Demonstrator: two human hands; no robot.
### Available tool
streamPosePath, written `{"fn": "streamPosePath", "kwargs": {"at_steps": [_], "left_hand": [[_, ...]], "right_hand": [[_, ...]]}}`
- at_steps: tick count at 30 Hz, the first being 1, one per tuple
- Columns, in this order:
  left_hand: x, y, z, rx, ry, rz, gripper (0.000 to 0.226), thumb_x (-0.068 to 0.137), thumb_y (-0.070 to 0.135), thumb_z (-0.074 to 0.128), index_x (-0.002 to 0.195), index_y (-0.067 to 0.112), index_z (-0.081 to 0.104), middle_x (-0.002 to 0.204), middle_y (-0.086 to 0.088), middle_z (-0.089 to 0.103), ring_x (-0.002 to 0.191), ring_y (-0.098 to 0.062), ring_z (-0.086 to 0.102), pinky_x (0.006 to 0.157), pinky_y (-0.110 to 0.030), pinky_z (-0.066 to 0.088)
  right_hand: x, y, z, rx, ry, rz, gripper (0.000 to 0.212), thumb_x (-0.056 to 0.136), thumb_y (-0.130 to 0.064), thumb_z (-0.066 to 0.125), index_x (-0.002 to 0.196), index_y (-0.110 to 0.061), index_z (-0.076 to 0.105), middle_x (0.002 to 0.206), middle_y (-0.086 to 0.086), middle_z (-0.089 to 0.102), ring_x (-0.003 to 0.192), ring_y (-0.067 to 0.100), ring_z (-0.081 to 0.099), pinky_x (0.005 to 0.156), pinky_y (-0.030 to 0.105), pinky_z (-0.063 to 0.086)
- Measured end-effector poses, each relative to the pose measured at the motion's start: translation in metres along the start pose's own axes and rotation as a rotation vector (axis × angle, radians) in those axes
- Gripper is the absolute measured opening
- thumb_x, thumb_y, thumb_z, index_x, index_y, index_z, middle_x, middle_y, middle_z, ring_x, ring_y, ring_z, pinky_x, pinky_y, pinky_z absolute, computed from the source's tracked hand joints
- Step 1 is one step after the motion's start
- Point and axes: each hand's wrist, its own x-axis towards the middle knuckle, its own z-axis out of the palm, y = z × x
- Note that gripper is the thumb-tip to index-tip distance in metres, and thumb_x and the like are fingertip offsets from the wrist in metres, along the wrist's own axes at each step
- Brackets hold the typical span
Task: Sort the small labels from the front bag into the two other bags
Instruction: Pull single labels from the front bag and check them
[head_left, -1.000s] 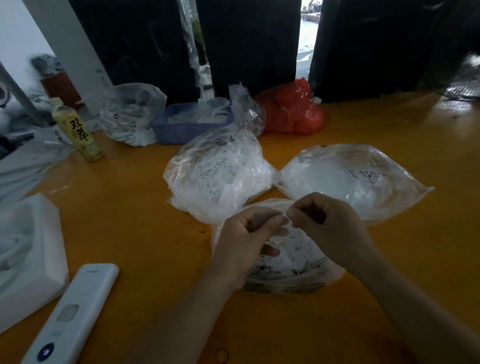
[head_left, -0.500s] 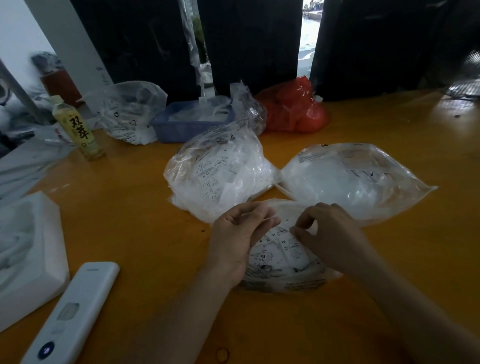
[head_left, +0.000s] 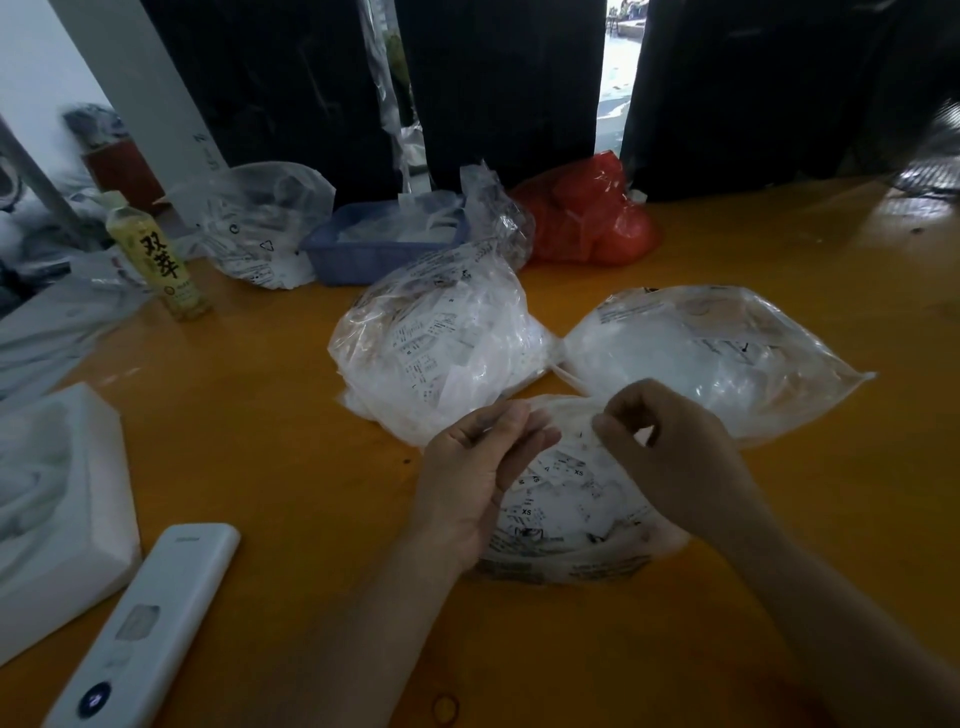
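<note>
hands (head_left: 467, 483) (head_left: 675, 457) pinch front bag (head_left: 566, 525) rim, other bags touching behind.

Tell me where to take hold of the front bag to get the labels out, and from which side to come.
Grip the front bag at its far rim, the open mouth facing the other two bags, coming from above. The left hand and right hand already pinch that edge on either side, and the labels lie loose below it, so spreading the rim probably opens the way in.
</note>
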Motion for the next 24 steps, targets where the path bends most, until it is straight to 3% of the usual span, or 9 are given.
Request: {"fn": "streamPosePath", "kwargs": {"at_steps": [4,7,11,19,24], "left_hand": [[-0.0007,0.0003,-0.0001,0.005,-0.012,-0.010,0.022,0.079,0.013,0.081,0.096,-0.001,0.082,0.105,-0.027,0.077,0.096,-0.034,0.079,0.078,-0.026,0.063],[-0.0019,0.0008,0.0008,0.015,-0.030,-0.030,0.023,0.081,0.013,0.080,0.098,-0.001,0.081,0.107,-0.027,0.077,0.098,-0.034,0.078,0.078,-0.025,0.063],[-0.0030,0.0006,0.0010,0.059,-0.075,-0.027,0.032,0.081,0.016,0.081,0.106,-0.004,0.079,0.110,-0.027,0.076,0.103,-0.036,0.077,0.082,-0.026,0.062],[-0.0041,-0.0006,0.0008,0.083,-0.089,-0.014,0.035,0.079,0.020,0.083,0.106,-0.002,0.080,0.110,-0.026,0.077,0.104,-0.036,0.077,0.085,-0.027,0.062],[-0.0044,-0.0001,0.0020,0.099,-0.059,0.003,0.036,0.076,0.024,0.084,0.101,-0.001,0.081,0.108,-0.025,0.078,0.101,-0.034,0.078,0.083,-0.025,0.062]], "right_hand": [[0.0010,-0.0024,-0.0050,0.227,0.186,-0.022,0.019,0.096,-0.019,0.068,0.094,-0.036,0.060,0.086,-0.019,0.066,0.082,-0.006,0.063,0.067,0.004,0.047],[-0.0010,-0.0022,-0.0032,0.232,0.200,-0.064,0.018,0.095,-0.012,0.068,0.102,-0.028,0.065,0.090,-0.022,0.066,0.087,-0.007,0.064,0.072,0.004,0.047],[-0.0015,-0.0029,-0.0004,0.201,0.188,-0.087,0.021,0.095,-0.011,0.068,0.104,-0.029,0.065,0.092,-0.023,0.065,0.090,-0.008,0.063,0.075,0.004,0.047],[-0.0013,-0.0040,0.0006,0.173,0.195,-0.111,0.019,0.092,-0.013,0.072,0.102,-0.028,0.069,0.091,-0.028,0.065,0.091,-0.016,0.062,0.076,0.001,0.045],[-0.0038,-0.0055,0.0024,0.116,0.217,-0.194,0.014,0.090,-0.010,0.075,0.101,-0.018,0.073,0.088,-0.024,0.065,0.089,-0.013,0.062,0.076,0.001,0.046]]}}
